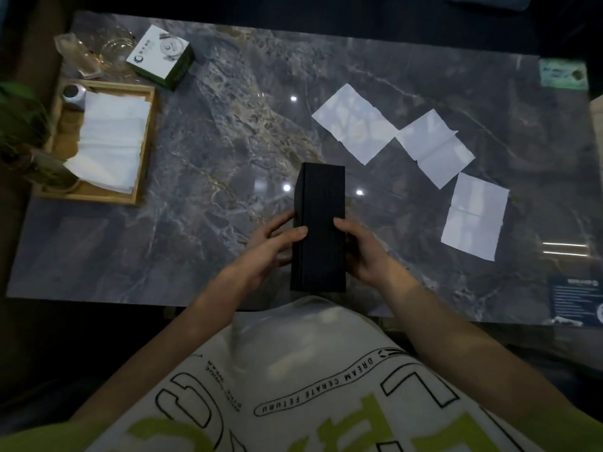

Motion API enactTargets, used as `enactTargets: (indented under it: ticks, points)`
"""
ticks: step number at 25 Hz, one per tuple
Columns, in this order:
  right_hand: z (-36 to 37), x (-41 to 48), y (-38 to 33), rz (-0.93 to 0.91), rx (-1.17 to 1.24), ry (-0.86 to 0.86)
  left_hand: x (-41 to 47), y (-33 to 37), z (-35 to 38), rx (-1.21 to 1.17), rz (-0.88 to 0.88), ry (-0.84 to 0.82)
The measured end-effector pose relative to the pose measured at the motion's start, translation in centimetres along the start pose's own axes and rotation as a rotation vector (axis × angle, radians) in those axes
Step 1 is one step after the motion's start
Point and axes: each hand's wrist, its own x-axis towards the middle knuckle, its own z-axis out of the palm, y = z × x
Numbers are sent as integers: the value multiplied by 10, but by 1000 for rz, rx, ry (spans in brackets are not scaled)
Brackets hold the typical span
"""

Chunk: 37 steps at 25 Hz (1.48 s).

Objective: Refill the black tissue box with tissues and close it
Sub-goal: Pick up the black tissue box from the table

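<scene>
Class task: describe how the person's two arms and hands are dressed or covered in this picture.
Both forearms are bare, with no long sleeves showing. The left hand and right hand wear no gloves; no rings, watch or bracelet are visible. The white shirt carries black lettering and lime-green graphics.

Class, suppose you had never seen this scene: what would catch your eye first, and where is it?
First the black tissue box, held between the left hand and right hand at the near edge of the marble table. Next, three white tissues spread flat to its right, and a wooden tray with a tissue stack at far left.
</scene>
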Motion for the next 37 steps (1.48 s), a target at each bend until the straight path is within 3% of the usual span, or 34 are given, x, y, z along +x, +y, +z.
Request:
enactTargets:
  ticks: [5, 10, 14, 18, 23, 26, 28, 34, 37]
  points:
    - [-9, 3, -4, 44, 49, -19, 0, -7, 4, -54, 6, 70]
    - [-28, 0, -19, 83, 183, 40, -6, 7, 4, -162, -52, 11]
    - [-31, 6, -23, 40, -49, 158, -2, 15, 4, -280, -33, 60]
    - [-31, 10, -17, -227, -383, 317, 3, 22, 0, -350, -63, 148]
    - [-43, 21, 4, -223, -558, 351, 13, 17, -5, -253, -156, 212]
    - [-47, 23, 5, -260, -622, 387, 15, 18, -3, -109, -118, 318]
    - [-52, 24, 6, -286, -648, 424, 18, 18, -4, 145, 26, 415]
    - [-58, 28, 5, -291, -616, 423, 26, 5, -14, 754, 407, 444]
    - [-60, 28, 5, -295, -609, 401, 32, -4, -7, 1011, 339, 450]
